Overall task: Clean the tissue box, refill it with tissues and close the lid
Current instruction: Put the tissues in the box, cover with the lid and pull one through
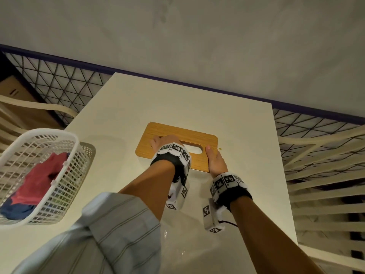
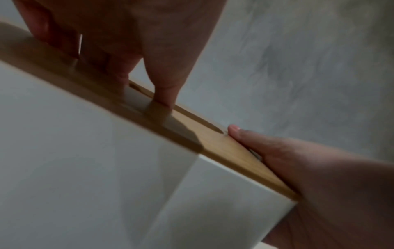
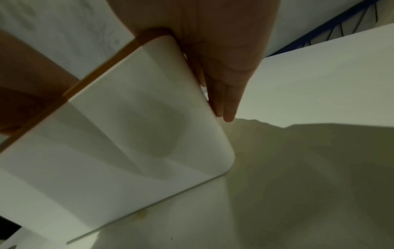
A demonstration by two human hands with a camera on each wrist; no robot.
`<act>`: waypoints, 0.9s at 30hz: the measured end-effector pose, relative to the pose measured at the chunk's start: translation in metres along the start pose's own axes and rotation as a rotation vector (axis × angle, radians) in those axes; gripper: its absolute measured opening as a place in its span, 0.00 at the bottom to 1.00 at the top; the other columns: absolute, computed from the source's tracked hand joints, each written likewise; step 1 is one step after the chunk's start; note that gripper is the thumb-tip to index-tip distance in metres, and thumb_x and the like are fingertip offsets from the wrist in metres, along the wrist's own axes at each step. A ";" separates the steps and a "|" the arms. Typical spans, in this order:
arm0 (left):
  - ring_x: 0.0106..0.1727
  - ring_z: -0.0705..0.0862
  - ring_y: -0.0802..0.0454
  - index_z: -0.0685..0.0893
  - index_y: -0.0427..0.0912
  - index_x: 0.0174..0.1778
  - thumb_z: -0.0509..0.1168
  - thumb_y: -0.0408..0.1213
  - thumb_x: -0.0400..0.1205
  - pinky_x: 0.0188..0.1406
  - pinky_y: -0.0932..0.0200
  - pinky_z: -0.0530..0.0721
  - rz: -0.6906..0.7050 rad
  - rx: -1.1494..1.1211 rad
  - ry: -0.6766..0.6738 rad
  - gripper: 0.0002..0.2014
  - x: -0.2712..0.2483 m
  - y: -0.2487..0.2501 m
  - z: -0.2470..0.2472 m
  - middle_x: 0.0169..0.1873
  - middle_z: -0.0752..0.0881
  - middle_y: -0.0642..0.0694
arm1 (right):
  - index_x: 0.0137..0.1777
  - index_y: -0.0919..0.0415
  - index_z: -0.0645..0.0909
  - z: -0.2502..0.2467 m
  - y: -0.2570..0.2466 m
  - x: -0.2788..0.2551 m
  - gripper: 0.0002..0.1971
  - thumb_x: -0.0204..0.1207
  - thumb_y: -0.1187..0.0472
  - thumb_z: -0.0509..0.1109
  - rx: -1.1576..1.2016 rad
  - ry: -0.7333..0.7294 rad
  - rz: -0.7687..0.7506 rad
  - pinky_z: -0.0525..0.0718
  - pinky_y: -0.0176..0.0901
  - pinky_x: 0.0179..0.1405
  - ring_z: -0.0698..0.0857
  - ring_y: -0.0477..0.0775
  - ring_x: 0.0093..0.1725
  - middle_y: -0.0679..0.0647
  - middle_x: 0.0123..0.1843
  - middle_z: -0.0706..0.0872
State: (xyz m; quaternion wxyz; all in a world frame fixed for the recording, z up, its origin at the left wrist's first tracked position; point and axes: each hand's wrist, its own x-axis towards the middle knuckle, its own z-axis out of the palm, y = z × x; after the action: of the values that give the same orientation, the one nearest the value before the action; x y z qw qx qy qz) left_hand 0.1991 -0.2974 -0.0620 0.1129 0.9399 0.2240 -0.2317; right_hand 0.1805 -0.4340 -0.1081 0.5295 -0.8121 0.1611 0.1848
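Observation:
The tissue box [image 1: 141, 164] is white with a wooden lid [image 1: 177, 133] and stands on the white table [image 1: 237, 123]. The lid lies flat on the box, and its oval slot [image 1: 194, 150] shows white inside. My left hand [image 1: 164, 140] rests on top of the lid, its fingertips [image 2: 165, 94] pressing down on the wood [image 2: 215, 141]. At the box's right end is my right hand [image 1: 216, 161]. Its thumb [image 2: 241, 134] lies on the lid, and its fingers [image 3: 224, 101] lie straight down the end wall of the box [image 3: 127, 134].
A white plastic basket [image 1: 19, 143] holding red and blue cloth [image 1: 39, 178] sits at the table's left edge. A wire grid fence [image 1: 59, 84] and pale slatted furniture [image 1: 325, 175] flank the table. A grey wall stands behind.

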 end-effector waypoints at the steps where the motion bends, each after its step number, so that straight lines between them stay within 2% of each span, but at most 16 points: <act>1: 0.70 0.68 0.39 0.77 0.43 0.32 0.67 0.46 0.75 0.66 0.48 0.62 -0.001 -0.002 -0.005 0.11 -0.002 0.002 0.000 0.56 0.84 0.42 | 0.79 0.58 0.56 0.000 0.002 0.000 0.35 0.79 0.37 0.51 0.025 -0.006 -0.006 0.60 0.52 0.77 0.65 0.61 0.77 0.58 0.80 0.65; 5: 0.68 0.73 0.39 0.73 0.41 0.25 0.67 0.38 0.74 0.71 0.44 0.60 0.010 0.030 0.018 0.14 -0.009 0.007 -0.002 0.51 0.87 0.40 | 0.79 0.59 0.58 0.001 0.007 0.001 0.34 0.79 0.39 0.52 0.075 0.008 -0.066 0.59 0.51 0.78 0.64 0.60 0.77 0.58 0.79 0.66; 7: 0.61 0.77 0.41 0.72 0.42 0.25 0.66 0.35 0.76 0.66 0.46 0.63 0.017 0.001 0.010 0.14 -0.004 0.007 -0.002 0.40 0.86 0.42 | 0.78 0.59 0.58 0.002 0.008 0.002 0.33 0.79 0.39 0.52 0.082 0.014 -0.085 0.59 0.52 0.78 0.65 0.60 0.77 0.58 0.79 0.66; 8: 0.55 0.77 0.42 0.72 0.42 0.24 0.65 0.35 0.77 0.64 0.47 0.64 0.018 -0.013 0.000 0.15 -0.002 0.006 -0.003 0.33 0.82 0.44 | 0.78 0.60 0.59 0.002 0.008 0.003 0.33 0.79 0.40 0.53 0.083 0.015 -0.097 0.59 0.52 0.78 0.65 0.60 0.77 0.58 0.79 0.66; 10: 0.47 0.75 0.44 0.72 0.42 0.24 0.64 0.37 0.78 0.65 0.47 0.63 0.018 -0.019 -0.030 0.16 0.003 0.005 -0.005 0.26 0.76 0.46 | 0.78 0.60 0.60 0.003 0.009 0.003 0.33 0.79 0.39 0.53 0.087 0.018 -0.114 0.60 0.53 0.78 0.65 0.60 0.77 0.58 0.78 0.67; 13: 0.45 0.75 0.44 0.72 0.43 0.25 0.63 0.38 0.79 0.67 0.46 0.62 0.026 -0.004 -0.060 0.16 0.009 0.004 -0.004 0.26 0.75 0.47 | 0.78 0.59 0.60 0.004 0.009 0.002 0.33 0.78 0.39 0.53 0.094 0.027 -0.128 0.59 0.53 0.79 0.66 0.58 0.77 0.57 0.78 0.68; 15: 0.44 0.75 0.44 0.71 0.42 0.25 0.61 0.39 0.81 0.61 0.47 0.63 0.043 -0.018 -0.058 0.17 0.010 0.001 -0.004 0.26 0.74 0.47 | 0.77 0.59 0.61 0.004 0.009 0.002 0.33 0.78 0.38 0.53 0.097 0.029 -0.136 0.60 0.52 0.78 0.67 0.58 0.76 0.57 0.78 0.69; 17: 0.38 0.75 0.47 0.70 0.42 0.25 0.59 0.41 0.82 0.53 0.50 0.60 0.070 -0.037 -0.057 0.18 0.009 -0.001 -0.004 0.26 0.73 0.47 | 0.77 0.59 0.61 0.002 0.009 0.002 0.31 0.80 0.40 0.53 0.092 0.026 -0.137 0.60 0.50 0.78 0.67 0.58 0.76 0.56 0.77 0.69; 19: 0.33 0.72 0.50 0.68 0.42 0.26 0.58 0.44 0.83 0.51 0.52 0.58 0.093 -0.044 -0.047 0.20 0.007 -0.003 -0.006 0.26 0.72 0.47 | 0.77 0.58 0.61 0.002 0.008 0.002 0.32 0.79 0.40 0.53 0.086 0.024 -0.145 0.61 0.50 0.77 0.67 0.58 0.76 0.56 0.77 0.70; 22: 0.42 0.75 0.47 0.69 0.42 0.27 0.57 0.46 0.84 0.51 0.53 0.60 0.107 -0.040 -0.024 0.20 0.004 -0.005 -0.007 0.27 0.72 0.48 | 0.77 0.57 0.62 0.002 0.007 0.000 0.35 0.75 0.36 0.52 0.082 0.016 -0.149 0.62 0.51 0.77 0.68 0.58 0.75 0.56 0.76 0.71; 24: 0.46 0.75 0.46 0.71 0.42 0.27 0.57 0.47 0.84 0.53 0.53 0.63 0.119 -0.051 0.002 0.19 0.002 -0.008 -0.006 0.27 0.73 0.48 | 0.77 0.58 0.62 0.000 0.008 0.001 0.30 0.80 0.41 0.53 0.079 0.017 -0.155 0.62 0.48 0.76 0.69 0.58 0.75 0.56 0.76 0.72; 27: 0.54 0.79 0.44 0.81 0.40 0.36 0.56 0.47 0.84 0.59 0.52 0.66 0.188 -0.023 0.075 0.18 -0.002 -0.012 -0.003 0.32 0.79 0.47 | 0.78 0.58 0.60 -0.001 0.009 0.002 0.30 0.81 0.42 0.53 0.064 0.002 -0.144 0.61 0.49 0.76 0.67 0.58 0.76 0.56 0.77 0.70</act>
State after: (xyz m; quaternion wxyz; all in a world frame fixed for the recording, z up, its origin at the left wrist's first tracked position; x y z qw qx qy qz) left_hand 0.1932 -0.2871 -0.0597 0.1363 0.9635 0.1414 -0.1821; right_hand 0.1785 -0.4383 -0.1157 0.5670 -0.8044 0.1085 0.1400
